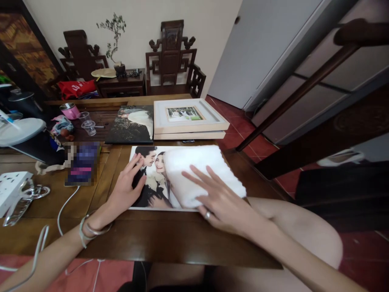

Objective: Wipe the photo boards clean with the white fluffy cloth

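White cloth (199, 156) under spread right fingers (197, 179), parted left fingers (133, 162) on photo (158, 178), table margin (170, 233) along its edge

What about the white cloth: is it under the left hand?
No, the white cloth lies under the right hand, while the left hand is at the left edge of the photo.

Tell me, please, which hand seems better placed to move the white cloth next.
Likely the right hand: it lies on the white cloth, while the left hand is at the left side of the photo.
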Tool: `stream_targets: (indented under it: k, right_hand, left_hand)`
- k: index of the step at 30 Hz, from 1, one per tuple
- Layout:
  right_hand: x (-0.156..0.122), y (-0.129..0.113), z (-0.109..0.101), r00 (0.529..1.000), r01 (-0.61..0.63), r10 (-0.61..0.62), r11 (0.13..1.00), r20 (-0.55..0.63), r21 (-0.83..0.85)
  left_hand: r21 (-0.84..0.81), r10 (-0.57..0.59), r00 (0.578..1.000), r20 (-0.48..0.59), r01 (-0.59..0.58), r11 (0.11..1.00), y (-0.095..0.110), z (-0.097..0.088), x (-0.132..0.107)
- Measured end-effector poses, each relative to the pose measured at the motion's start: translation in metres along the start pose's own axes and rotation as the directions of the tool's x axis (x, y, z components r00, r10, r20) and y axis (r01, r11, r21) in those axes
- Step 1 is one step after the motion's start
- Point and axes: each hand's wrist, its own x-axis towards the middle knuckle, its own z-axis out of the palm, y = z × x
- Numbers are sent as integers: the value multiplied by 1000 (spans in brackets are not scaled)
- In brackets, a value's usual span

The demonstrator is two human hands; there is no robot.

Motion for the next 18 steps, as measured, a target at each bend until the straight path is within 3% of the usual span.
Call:
stream_targets:
  k: [4,7,11,18]
  right_hand:
    - [-32,-36,-5,998,50,-48,997,-36,58]
    - [-38,-40,-11,997,62,-57,991,-42,120]
    - [-18,-12,-13,1000,23,-23,991,-1,133]
    - [34,52,-3,994,-92,93,995,-63,29]
  left_hand:
    - [3,-6,1000,3,6,1000,-3,1,0]
    - [17,16,1000,21,-16,1000,-4,2,1]
    - [53,23,999,42,-26,998,-5,2,2]
    - [44,26,998,52,-28,999,-3,0,2]
